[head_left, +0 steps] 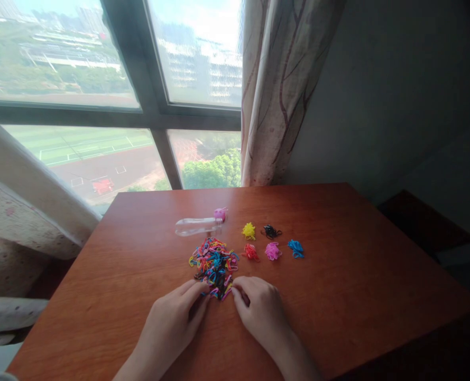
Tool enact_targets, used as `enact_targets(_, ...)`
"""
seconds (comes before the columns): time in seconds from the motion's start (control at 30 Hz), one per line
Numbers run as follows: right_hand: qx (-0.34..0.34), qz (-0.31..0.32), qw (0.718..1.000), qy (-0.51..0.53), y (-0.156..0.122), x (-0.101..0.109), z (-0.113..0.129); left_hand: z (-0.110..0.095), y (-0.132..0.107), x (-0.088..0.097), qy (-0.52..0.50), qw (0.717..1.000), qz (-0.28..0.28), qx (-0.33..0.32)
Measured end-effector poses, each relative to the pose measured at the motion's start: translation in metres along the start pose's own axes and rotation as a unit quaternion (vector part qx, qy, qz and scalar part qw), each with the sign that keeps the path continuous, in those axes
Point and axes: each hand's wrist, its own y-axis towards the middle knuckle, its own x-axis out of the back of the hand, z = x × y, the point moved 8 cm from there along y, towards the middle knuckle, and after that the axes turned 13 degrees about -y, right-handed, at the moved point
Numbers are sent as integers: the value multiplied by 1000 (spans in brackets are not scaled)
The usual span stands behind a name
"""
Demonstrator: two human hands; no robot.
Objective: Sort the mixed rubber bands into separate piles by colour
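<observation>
A mixed pile of small coloured rubber bands (pixel 214 259) lies on the wooden table in front of me. My left hand (pixel 175 312) reaches into the pile's near left edge, thumb and fingers pinched together among the bands. At the near right edge is my right hand (pixel 262 307), its thumb and index fingertip close together beside a pink and a yellow band. What either pinch holds is too small to make out. Right of the pile sit single-colour heaps: yellow bands (pixel 248 230), black bands (pixel 272 231), red bands (pixel 251 252), pink bands (pixel 273 251) and blue bands (pixel 296 248).
Behind the pile a clear plastic bottle (pixel 197 226) lies on its side, with a pink cap-like piece (pixel 220 214) by its right end. The brown table (pixel 357 275) reaches back to a window (pixel 151 116) and a patterned curtain (pixel 274 95).
</observation>
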Motion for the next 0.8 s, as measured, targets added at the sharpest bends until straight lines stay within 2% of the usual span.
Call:
enact_targets(0.27,7,10,1000,4,0,1,3,2,1,5,3,999,-29,23)
enact_targets(0.8,13,20,1000,13,2,1,3,1,1,-6,0,999,27,37)
